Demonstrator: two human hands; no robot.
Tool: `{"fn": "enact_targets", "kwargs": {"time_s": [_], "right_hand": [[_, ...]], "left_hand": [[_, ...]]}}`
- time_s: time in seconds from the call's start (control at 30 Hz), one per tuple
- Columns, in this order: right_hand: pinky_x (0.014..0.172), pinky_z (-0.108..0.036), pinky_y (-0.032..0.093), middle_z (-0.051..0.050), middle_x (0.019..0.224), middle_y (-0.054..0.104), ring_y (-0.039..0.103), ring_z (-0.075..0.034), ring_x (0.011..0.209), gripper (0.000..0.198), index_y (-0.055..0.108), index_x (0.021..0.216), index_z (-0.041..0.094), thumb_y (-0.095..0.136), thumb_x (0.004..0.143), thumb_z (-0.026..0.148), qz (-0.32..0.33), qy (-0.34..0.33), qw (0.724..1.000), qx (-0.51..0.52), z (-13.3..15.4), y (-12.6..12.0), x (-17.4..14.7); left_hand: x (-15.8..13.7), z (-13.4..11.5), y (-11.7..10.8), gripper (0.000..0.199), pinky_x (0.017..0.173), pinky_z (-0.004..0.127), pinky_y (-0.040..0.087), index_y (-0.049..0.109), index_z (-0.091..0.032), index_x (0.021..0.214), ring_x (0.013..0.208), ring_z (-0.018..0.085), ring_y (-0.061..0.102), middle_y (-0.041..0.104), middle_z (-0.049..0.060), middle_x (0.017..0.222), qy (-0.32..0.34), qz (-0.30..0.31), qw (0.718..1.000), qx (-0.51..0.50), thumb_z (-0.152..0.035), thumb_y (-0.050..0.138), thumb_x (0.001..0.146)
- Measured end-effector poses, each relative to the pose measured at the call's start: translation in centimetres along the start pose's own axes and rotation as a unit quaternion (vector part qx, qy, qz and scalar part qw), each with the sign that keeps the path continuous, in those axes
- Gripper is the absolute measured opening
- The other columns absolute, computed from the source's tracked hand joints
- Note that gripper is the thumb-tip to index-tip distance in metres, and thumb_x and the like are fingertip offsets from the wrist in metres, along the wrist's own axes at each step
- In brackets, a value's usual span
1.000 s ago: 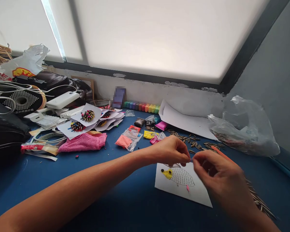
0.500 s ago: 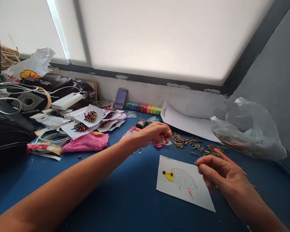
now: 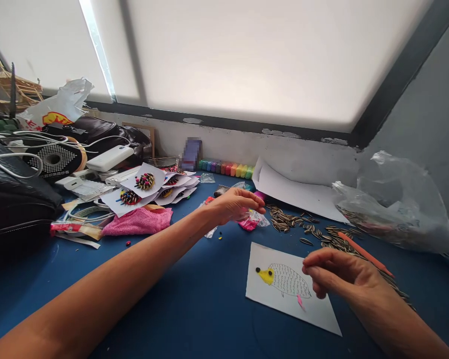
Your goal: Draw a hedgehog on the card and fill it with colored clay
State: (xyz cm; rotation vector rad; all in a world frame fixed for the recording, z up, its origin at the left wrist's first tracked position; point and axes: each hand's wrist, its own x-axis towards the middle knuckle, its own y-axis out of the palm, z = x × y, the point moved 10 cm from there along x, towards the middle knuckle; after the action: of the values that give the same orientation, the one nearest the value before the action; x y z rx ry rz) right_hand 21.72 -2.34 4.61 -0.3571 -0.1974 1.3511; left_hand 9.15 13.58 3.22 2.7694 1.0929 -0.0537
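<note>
My left hand (image 3: pixel 241 203) reaches far forward over a pink clay packet (image 3: pixel 249 223) in clear plastic. Its fingers are stretched out, and I see nothing held in them. My right hand (image 3: pixel 336 276) hovers over the right edge of a white card (image 3: pixel 260 291), thumb and forefinger pinched together. Whatever may be between those fingertips is too small to make out. On the card is a hedgehog drawing (image 3: pixel 290 280) with a yellow clay face, black eye and nose, and a pink clay piece (image 3: pixel 301 301) at its underside.
Striped sunflower seeds (image 3: pixel 284 219) and an orange stick-like tool (image 3: pixel 364 253) lie beyond my right hand. A clear plastic bag (image 3: pixel 400 214) stands at right. Finished seed hedgehog cards (image 3: pixel 145 182), a pink cloth (image 3: pixel 138 222) and bags crowd the left. Colored clay blocks (image 3: pixel 228 168) line the wall.
My left hand's fingers have straightened from a pinch at the clear plastic, and the pink packet shows more beneath it. My right hand keeps its pinch over the card. The view has shifted slightly.
</note>
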Motion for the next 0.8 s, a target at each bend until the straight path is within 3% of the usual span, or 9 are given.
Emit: {"fn": "enact_targets", "kwargs": {"time_s": [0.2, 0.37, 0.47, 0.6, 0.8], "right_hand": [[0.057, -0.029, 0.052, 0.002, 0.053, 0.056, 0.054, -0.014, 0.051, 0.032, 0.069, 0.077, 0.024, 0.068, 0.071, 0.055, -0.021, -0.009, 0.999, -0.026, 0.1, -0.6, -0.1], [0.058, -0.029, 0.051, 0.003, 0.049, 0.054, 0.052, -0.013, 0.048, 0.041, 0.071, 0.079, 0.023, 0.073, 0.063, 0.060, -0.014, 0.038, 0.999, -0.007, -1.2, -0.5, -0.1], [0.055, -0.027, 0.048, 0.003, 0.046, 0.053, 0.049, -0.012, 0.047, 0.044, 0.070, 0.076, 0.022, 0.074, 0.062, 0.063, -0.018, 0.053, 0.998, 0.005, -1.5, -0.7, -0.1], [0.052, -0.025, 0.044, 0.002, 0.045, 0.052, 0.046, -0.010, 0.046, 0.046, 0.064, 0.063, 0.021, 0.066, 0.070, 0.067, -0.011, 0.029, 1.000, -0.004, -1.0, -0.6, 0.1], [0.050, -0.021, 0.042, 0.004, 0.047, 0.048, 0.043, -0.008, 0.046, 0.049, 0.057, 0.061, 0.021, 0.059, 0.079, 0.066, 0.013, 0.029, 0.999, 0.033, -1.3, 0.0, 0.0]], "left_hand": [[-0.1, 0.3, 1.4, 0.010, 0.039, 0.019, 0.022, 0.063, -0.010, 0.079, 0.039, 0.002, 0.035, 0.068, 0.006, 0.074, -0.006, 0.024, 0.999, 0.024, -0.011, 0.055, 0.074], [-0.1, 0.4, 1.5, 0.011, 0.037, 0.019, 0.017, 0.064, -0.009, 0.077, 0.038, 0.002, 0.033, 0.058, 0.000, 0.061, -0.020, 0.004, 0.999, 0.025, -0.014, 0.054, 0.075], [-0.4, -0.2, 2.4, 0.013, 0.038, 0.020, 0.020, 0.066, -0.009, 0.076, 0.039, 0.003, 0.034, 0.054, -0.001, 0.060, -0.003, 0.030, 0.999, 0.013, -0.017, 0.056, 0.074], [-1.4, -1.2, 4.7, 0.010, 0.039, 0.021, 0.021, 0.063, -0.012, 0.067, 0.036, 0.003, 0.033, 0.046, -0.005, 0.050, 0.008, 0.081, 0.997, 0.017, -0.019, 0.058, 0.072], [-2.5, -1.4, 7.1, 0.015, 0.039, 0.021, 0.021, 0.060, -0.012, 0.062, 0.037, 0.003, 0.035, 0.049, -0.004, 0.051, -0.008, 0.120, 0.993, 0.015, -0.021, 0.061, 0.074]]}}
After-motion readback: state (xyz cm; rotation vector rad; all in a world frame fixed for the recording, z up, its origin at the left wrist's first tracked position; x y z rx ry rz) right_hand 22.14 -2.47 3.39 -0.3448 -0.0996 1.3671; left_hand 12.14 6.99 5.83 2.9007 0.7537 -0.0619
